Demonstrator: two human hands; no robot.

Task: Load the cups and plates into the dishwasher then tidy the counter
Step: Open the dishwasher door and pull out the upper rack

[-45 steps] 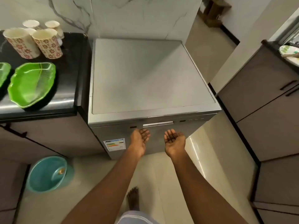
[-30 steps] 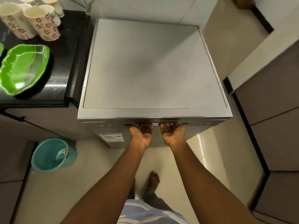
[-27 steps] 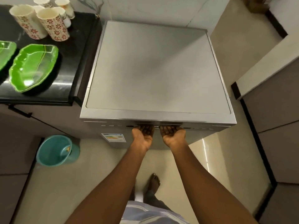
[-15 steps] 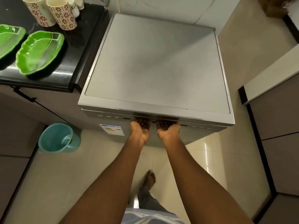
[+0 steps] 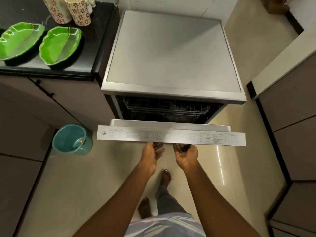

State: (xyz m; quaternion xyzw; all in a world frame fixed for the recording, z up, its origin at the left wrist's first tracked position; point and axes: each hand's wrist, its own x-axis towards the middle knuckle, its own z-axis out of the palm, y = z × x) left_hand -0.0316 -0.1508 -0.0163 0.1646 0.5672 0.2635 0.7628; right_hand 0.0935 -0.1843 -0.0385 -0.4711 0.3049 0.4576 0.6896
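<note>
Both left hand (image 5: 152, 155), right hand (image 5: 186, 155) grip dishwasher door (image 5: 171, 136) edge from beneath.

1. My left hand (image 5: 152, 156) and right hand (image 5: 186, 155), palms up, hook their fingers under the front edge of the dishwasher door (image 5: 171, 136); the door hangs part-way open, tilted toward me.
2. Past it, at twelve o'clock, a wire rack (image 5: 164, 108) shows in the dark opening.
3. At ten o'clock, two green plates (image 5: 59, 44) lie on the counter (image 5: 95, 40); flowered cups (image 5: 77, 11) stand beyond them.
4. At eight o'clock, a teal bucket (image 5: 71, 140) sits on the floor.
</note>
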